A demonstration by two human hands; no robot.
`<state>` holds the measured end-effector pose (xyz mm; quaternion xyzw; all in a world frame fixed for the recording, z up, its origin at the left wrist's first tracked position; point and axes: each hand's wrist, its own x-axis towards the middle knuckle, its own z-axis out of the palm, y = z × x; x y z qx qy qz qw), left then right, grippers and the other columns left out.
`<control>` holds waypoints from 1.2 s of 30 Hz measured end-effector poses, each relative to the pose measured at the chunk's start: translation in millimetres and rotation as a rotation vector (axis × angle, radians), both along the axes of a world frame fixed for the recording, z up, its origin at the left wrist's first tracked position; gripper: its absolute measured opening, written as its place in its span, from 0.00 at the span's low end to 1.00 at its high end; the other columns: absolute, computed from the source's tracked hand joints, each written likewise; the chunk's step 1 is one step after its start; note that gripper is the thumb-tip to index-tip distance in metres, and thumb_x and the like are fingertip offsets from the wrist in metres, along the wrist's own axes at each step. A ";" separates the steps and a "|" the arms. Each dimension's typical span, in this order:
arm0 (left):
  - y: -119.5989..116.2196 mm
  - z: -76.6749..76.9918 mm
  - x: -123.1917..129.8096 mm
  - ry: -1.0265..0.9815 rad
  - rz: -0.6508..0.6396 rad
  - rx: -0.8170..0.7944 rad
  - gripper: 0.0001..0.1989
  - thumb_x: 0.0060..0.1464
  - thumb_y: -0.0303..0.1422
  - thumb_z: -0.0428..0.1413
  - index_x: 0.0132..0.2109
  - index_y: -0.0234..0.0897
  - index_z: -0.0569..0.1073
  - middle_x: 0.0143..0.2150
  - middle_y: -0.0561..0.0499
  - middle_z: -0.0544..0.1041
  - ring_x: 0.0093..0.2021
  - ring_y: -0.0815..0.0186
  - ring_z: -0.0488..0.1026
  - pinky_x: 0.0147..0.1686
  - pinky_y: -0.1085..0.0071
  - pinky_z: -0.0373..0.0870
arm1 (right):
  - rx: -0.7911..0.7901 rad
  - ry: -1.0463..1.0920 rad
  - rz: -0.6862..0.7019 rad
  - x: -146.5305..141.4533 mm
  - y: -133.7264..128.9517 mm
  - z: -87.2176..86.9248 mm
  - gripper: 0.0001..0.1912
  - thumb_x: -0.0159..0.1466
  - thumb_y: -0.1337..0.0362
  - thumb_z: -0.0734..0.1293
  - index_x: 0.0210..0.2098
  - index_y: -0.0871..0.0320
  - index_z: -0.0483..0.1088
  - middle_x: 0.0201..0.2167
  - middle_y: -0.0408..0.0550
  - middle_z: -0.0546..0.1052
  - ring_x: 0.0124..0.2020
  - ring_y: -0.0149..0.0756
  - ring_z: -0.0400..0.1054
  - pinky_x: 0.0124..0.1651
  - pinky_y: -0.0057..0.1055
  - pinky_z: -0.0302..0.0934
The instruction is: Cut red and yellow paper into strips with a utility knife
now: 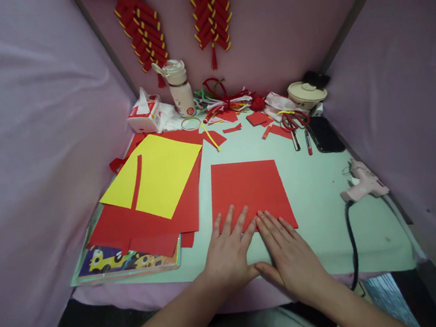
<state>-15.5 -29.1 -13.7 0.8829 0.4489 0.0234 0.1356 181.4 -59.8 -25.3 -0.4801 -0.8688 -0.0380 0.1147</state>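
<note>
Where hands rest, paper lies flat.

**Around the middle sheet**

On the table, left of that sheet, a paper stack lies partly over a packet, with a strip on top. A tissue box stands far left, a bottle to its right. Far right is a bowl, nearer a phone, nearer still a glue gun.
</note>
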 end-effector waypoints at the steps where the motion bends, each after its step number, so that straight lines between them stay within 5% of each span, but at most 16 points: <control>1: 0.4 -0.2 -0.7 -0.007 -0.004 0.000 0.48 0.55 0.65 0.46 0.74 0.43 0.50 0.76 0.46 0.42 0.74 0.41 0.37 0.67 0.40 0.40 | -0.006 0.005 0.002 0.6 0.1 0.0 0.48 0.68 0.42 0.58 0.73 0.70 0.38 0.70 0.62 0.57 0.71 0.48 0.50 0.66 0.47 0.53; 14: 3.3 7.9 -38.4 0.105 -0.022 0.023 0.62 0.48 0.70 0.47 0.74 0.33 0.37 0.76 0.39 0.40 0.75 0.50 0.39 0.70 0.50 0.41 | -0.041 -0.037 -0.128 37.5 -17.2 -3.6 0.46 0.69 0.44 0.56 0.74 0.64 0.33 0.72 0.59 0.52 0.71 0.48 0.48 0.67 0.48 0.50; 24: 1.2 18.6 -37.3 0.136 -0.058 0.086 0.56 0.50 0.68 0.47 0.74 0.35 0.46 0.75 0.38 0.43 0.75 0.49 0.40 0.70 0.46 0.37 | -0.008 -0.041 -0.130 39.1 -18.1 -4.1 0.46 0.70 0.43 0.55 0.74 0.65 0.33 0.70 0.61 0.56 0.70 0.49 0.50 0.66 0.50 0.49; 28: 4.4 23.9 -36.8 0.118 -0.248 0.036 0.48 0.56 0.63 0.50 0.73 0.38 0.50 0.75 0.42 0.47 0.74 0.55 0.43 0.70 0.54 0.43 | 0.007 -0.045 -0.106 41.6 -15.2 1.6 0.43 0.70 0.44 0.55 0.73 0.66 0.42 0.69 0.62 0.60 0.69 0.50 0.53 0.66 0.52 0.48; 32: 8.6 26.0 -35.6 0.100 -0.286 -0.015 0.49 0.55 0.62 0.52 0.72 0.33 0.53 0.74 0.39 0.48 0.74 0.54 0.44 0.70 0.57 0.47 | 0.013 -0.039 -0.081 35.8 -7.1 17.9 0.32 0.71 0.49 0.57 0.68 0.63 0.57 0.65 0.60 0.66 0.64 0.51 0.59 0.66 0.54 0.46; 36: 13.9 27.0 -37.0 0.084 -0.315 -0.044 0.50 0.54 0.61 0.53 0.71 0.32 0.53 0.74 0.37 0.49 0.74 0.53 0.45 0.69 0.58 0.47 | -0.061 -0.012 0.082 20.7 2.9 30.6 0.24 0.70 0.56 0.59 0.61 0.61 0.67 0.57 0.56 0.73 0.54 0.47 0.65 0.57 0.45 0.58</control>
